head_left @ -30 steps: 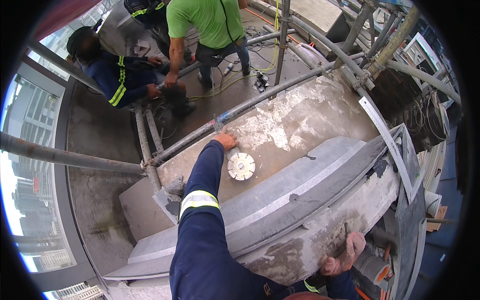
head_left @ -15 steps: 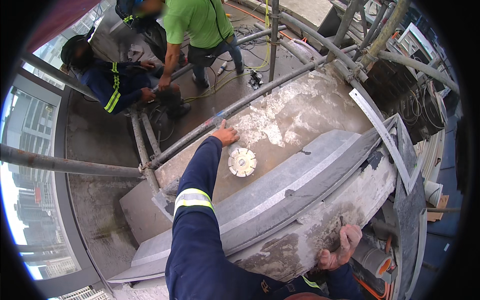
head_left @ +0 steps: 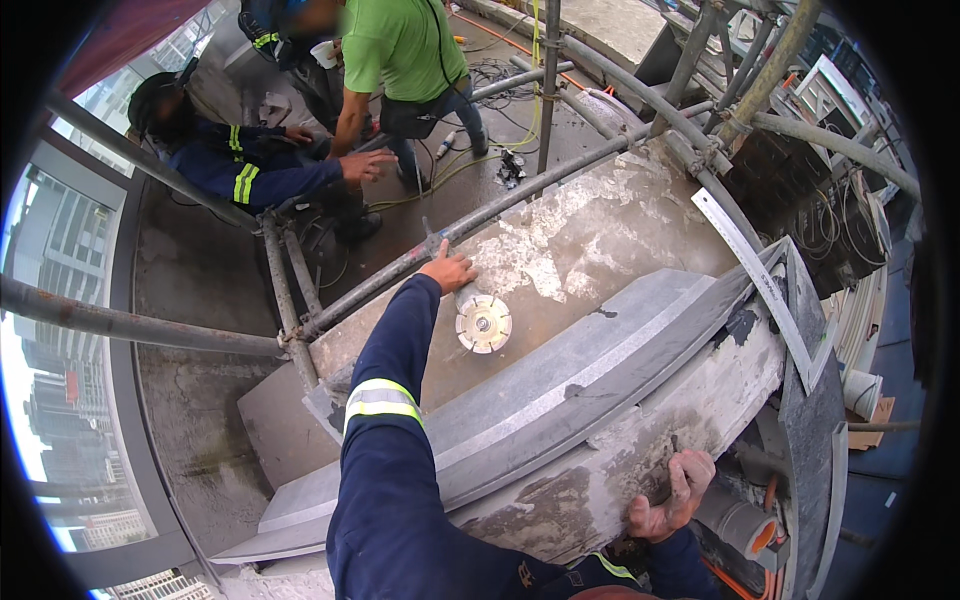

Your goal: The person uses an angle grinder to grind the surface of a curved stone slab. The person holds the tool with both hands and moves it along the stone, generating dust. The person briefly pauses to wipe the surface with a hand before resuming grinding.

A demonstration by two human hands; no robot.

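Scaffold tubes (head_left: 480, 215) are seen framing a high concrete ledge (head_left: 600, 225), with tall buildings visible far below at the left edge. Along the ledge a grey curved metal strip (head_left: 600, 350) is laid, and beneath it a rough plastered face (head_left: 620, 450) is exposed. The left hand (head_left: 448, 270) is extended forward on a navy sleeve with a reflective band (head_left: 383, 398) and is laid on the concrete just beside the nearest tube, fingers bent downward; whether anything is gripped cannot be told. A round pale cutting disc (head_left: 483, 322) is positioned flat on the ledge, directly below that hand and just beside it, between the hand and the metal strip. The right hand (head_left: 672, 495) is closed tightly over the lower edge of the plastered face, near an orange-ended grey pipe (head_left: 745, 525). A steel ruler (head_left: 755, 275) is propped along the right end of the strip. On the floor beyond the tubes, a person in a green shirt (head_left: 400, 40) and a crouching person in navy workwear (head_left: 235, 165) are occupied among loose cables (head_left: 490, 130).
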